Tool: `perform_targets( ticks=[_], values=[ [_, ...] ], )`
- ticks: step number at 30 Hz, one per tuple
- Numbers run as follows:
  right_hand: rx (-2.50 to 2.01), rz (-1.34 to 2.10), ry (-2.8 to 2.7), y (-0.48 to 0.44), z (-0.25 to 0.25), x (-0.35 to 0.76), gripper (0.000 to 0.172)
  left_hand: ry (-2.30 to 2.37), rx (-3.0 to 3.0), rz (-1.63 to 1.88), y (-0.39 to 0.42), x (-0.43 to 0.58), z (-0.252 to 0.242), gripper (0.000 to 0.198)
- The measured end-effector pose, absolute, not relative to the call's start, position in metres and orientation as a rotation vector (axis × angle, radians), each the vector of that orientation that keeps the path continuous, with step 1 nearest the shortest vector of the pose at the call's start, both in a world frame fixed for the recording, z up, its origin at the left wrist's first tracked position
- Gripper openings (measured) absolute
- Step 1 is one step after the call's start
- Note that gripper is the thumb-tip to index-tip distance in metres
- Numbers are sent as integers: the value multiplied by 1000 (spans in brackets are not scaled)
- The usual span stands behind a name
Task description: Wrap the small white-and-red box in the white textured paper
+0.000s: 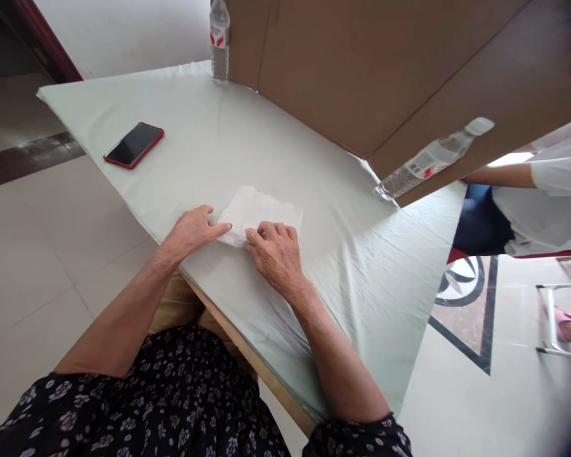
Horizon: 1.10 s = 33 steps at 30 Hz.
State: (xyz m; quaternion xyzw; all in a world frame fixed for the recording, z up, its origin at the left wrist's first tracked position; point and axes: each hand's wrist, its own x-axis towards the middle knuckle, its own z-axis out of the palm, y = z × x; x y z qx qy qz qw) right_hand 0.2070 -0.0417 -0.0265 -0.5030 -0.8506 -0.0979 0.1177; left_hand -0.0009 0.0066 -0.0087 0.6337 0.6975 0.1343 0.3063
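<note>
One white sheet [261, 206] lies on the surface [361, 254], between the hands, long axis roughly left-to-right. The right hand [276, 254], fingers curled, overlaps the near edge most; whether it grips cannot be determined. The left hand [190, 231] spreads thumb from fingers at the left edge. Count: one phone [134, 145], two bottles [219, 57].

Soft, fairly bright light spreads evenly over the pale tablecloth [185, 139]; a faint shadow falls beside the cardboard [361, 70] toward three o'clock; the white sheet [266, 212] is low in contrast against the cloth; a washed-out patch glares between two and three o'clock; ten o'clock sinks into darkness; the centre is crisp, four o'clock smears, wide-angle stretch pulls the edges.
</note>
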Motion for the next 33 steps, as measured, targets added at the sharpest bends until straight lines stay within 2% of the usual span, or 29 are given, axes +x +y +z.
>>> perform_targets(
  ticks=[3, 7, 11, 15, 18, 21, 26, 33],
  values=[
    [-1479, -270, -2493, -42, -26, 206, 18, 1760, 1511, 361, 7, 7, -4, 69],
    [-1485, -244, -2498, -42, -25, 205, 20, 1684, 1445, 432, 6, 19, -2, 47],
    [-1480, -258, -2493, -42, -26, 205, 18, 1698, 1440, 486, 7, 24, -5, 38],
    [-1473, -280, -2487, -42, -27, 205, 17, 1656, 1514, 424, 10, 26, -11, 10],
    [-1473, -297, -2475, -43, -28, 204, 17, 1710, 1623, 421, 12, 29, -14, 19],
    [-1479, -304, -2476, -43, -27, 203, 17, 1763, 1723, 596, 11, 34, -18, 27],
    [-1493, -293, -2477, -43, -25, 202, 18, 1470, 1294, 770, 11, 42, -26, 9],
    [-1484, -265, -2499, -44, -20, 203, 19, 1336, 1080, 823, 7, 49, -19, 10]
  ],
)
